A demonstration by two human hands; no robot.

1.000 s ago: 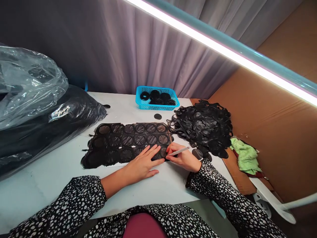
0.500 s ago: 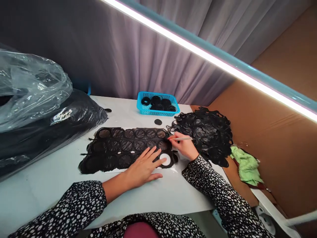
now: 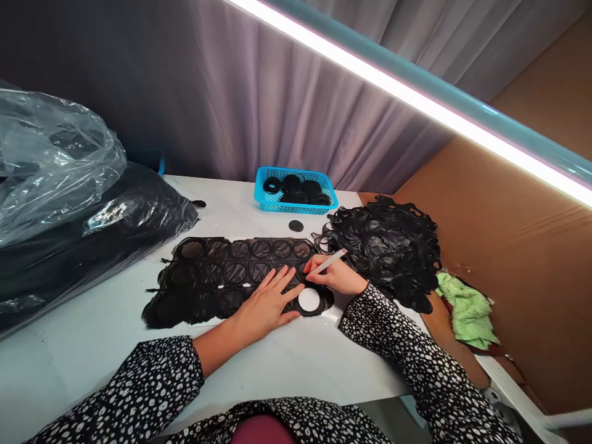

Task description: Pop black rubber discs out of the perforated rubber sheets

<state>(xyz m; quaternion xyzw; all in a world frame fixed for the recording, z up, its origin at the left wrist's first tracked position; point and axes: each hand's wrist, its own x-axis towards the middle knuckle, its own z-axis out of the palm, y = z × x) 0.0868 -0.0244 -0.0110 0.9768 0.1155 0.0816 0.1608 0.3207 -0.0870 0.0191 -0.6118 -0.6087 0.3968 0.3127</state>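
A black rubber-like sheet with rows of raised rings lies on the table before me. My left hand rests flat on its right half, fingers spread and pressing it down. Between the fingertips of my right hand is a slim white pen-like tool, tilted, its tip hidden at a ring near the sheet's right edge. Just below that, one round opening shows white. Past my right hand lies a heap of black ring-edged scraps.
A blue basket with black round pieces stands at the back. A loose black disc lies in front of it. Plastic bags of black material fill the left. A green cloth sits at the right, and a bright tube light crosses above.
My right hand has shifted slightly down and left with the tool, which now tilts more steeply. My left fingers have drawn back from the white opening.
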